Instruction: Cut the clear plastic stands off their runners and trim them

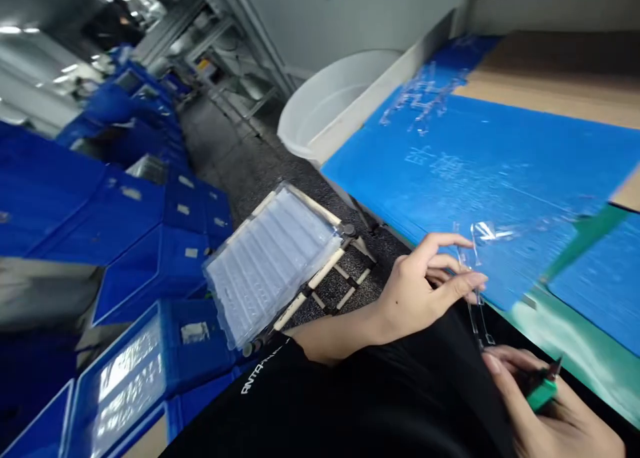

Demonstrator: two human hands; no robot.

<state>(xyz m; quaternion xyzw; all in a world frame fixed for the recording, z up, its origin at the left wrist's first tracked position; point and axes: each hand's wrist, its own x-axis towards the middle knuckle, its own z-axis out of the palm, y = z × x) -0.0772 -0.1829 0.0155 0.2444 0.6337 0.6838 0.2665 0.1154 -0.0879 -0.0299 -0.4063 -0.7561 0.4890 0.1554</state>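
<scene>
We see our left hand, right of centre in the frame, narrowed with thumb and fingers pinching a slender clear plastic piece; the piece slants down from there to our right hand at the lower right; that hand is curled around a green-handled tool, its dark tip pointing up; its thumb is at the piece's lower end, though we cannot tell how firmly it grips there; beyond the fingers we have a scratched blue sheet, with loose clear parts near its far left corner and brown cardboard at the upper right; a white tub stands at upper centre; below it, a clear ribbed tray rests on a rack; blue bins fill much of the left side.
</scene>
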